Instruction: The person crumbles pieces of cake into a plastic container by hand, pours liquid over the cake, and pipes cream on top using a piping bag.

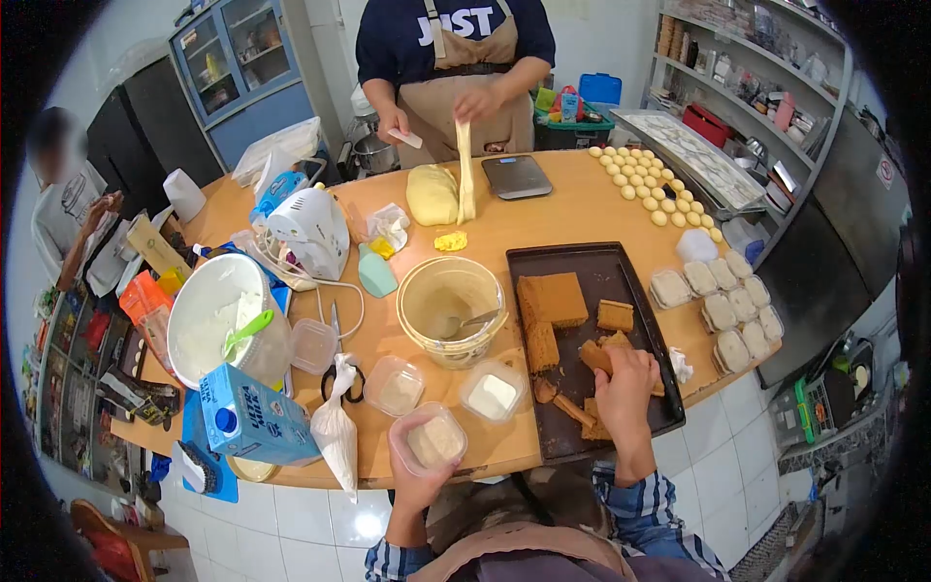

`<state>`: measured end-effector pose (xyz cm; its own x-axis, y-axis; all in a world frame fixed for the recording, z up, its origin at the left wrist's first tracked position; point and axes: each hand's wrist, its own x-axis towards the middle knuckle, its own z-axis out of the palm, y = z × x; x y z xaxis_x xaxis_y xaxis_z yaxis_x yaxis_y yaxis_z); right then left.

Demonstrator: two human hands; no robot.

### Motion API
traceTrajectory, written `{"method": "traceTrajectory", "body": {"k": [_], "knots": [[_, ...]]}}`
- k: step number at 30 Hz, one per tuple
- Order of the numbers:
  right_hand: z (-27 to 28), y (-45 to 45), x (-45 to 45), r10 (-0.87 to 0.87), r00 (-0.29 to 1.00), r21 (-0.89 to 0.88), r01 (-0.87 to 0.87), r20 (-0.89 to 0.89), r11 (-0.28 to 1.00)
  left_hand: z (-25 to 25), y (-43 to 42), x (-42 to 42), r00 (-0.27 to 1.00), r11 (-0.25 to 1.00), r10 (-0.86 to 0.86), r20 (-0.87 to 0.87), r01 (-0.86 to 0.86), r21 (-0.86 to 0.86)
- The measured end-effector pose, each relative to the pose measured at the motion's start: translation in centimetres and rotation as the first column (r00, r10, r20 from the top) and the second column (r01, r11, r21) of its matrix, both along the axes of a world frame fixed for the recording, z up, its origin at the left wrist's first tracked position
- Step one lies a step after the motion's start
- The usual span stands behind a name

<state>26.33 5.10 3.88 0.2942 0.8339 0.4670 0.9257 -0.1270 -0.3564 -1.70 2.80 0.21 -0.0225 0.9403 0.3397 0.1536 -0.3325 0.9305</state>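
Observation:
My left hand [417,487] is wrapped round a small clear plastic tub [429,441] with a pale filling inside, held at the table's front edge. Over the dark baking tray [652,325], my right hand [626,393] has its fingers closed on a piece of brown sponge cake [595,357]. A larger block of sponge [555,299] and several cut pieces lie in the same tray. Two more plastic tubs stand near my left hand: one with a pale layer [396,386], another with a white block-like filling [493,393].
A cream-coloured bucket [451,310] holds a spoon. A piping bag [337,436], milk carton [254,422] and white bowl [218,310] crowd the left. Filled tubs [722,310] and dough balls [655,184] sit right. Opposite, a co-worker [456,78] pulls up dough [433,194] beside a scale [517,177].

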Motion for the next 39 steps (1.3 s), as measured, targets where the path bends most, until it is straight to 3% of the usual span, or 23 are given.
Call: {"method": "traceTrajectory", "body": {"k": [3, 5, 9, 13, 17, 21, 24, 27, 31, 39], "knots": [[-0.4, -0.1, 0.1, 0.092, 0.996, 0.024, -0.092, 0.009, 0.995, 0.4, -0.1, 0.2, 0.997, 0.999, -0.006, 0.073, 0.009, -0.046], [-0.2, -0.5, -0.2, 0.135, 0.991, 0.017, -0.135, -0.003, 0.991, -0.3, 0.1, 0.2, 1.000, 0.999, 0.026, 0.011, -0.025, -0.039], [0.4, -1.8, 0.5, 0.227, 0.953, 0.044, -0.223, -0.200, 0.974, -0.6, 0.0, -0.1, 0.999, 0.999, 0.025, 0.027, -0.024, -0.035], [0.7, -2.2, 3.2, 0.064, 0.978, 0.093, -0.046, -0.197, 0.995, 0.1, -0.1, 0.4, 0.999, 0.998, 0.035, 0.039, -0.033, -0.046], [1.6, -2.2, 3.8, 0.037, 0.978, -0.114, -0.062, -0.205, 0.992, 0.2, -0.1, 0.7, 0.995, 0.998, 0.027, 0.093, -0.022, -0.058], [0.2, -1.1, 3.3, 0.108, 0.967, -0.208, -0.157, -0.230, 0.965, -0.7, 0.0, 0.4, 0.992, 0.998, 0.026, 0.124, -0.018, -0.066], [1.0, -0.7, 3.1, 0.043, 0.976, -0.207, -0.088, -0.214, 0.974, -0.4, -0.1, 0.1, 0.999, 0.998, 0.047, -0.005, -0.047, -0.040], [0.5, -0.4, 5.0, -0.088, 0.988, -0.043, 0.083, -0.126, 0.996, -0.2, -0.1, 0.2, 0.999, 0.998, 0.041, 0.016, -0.040, -0.049], [1.2, 0.2, 6.6, -0.121, 0.983, -0.154, 0.099, -0.139, 0.983, -0.4, -0.1, 0.3, 0.999, 0.999, 0.038, 0.035, -0.037, -0.033], [0.8, 1.3, 6.0, -0.098, 0.987, -0.207, 0.070, -0.125, 0.976, -1.0, -0.3, -0.1, 0.999, 0.997, 0.051, 0.018, -0.050, -0.053]]}}
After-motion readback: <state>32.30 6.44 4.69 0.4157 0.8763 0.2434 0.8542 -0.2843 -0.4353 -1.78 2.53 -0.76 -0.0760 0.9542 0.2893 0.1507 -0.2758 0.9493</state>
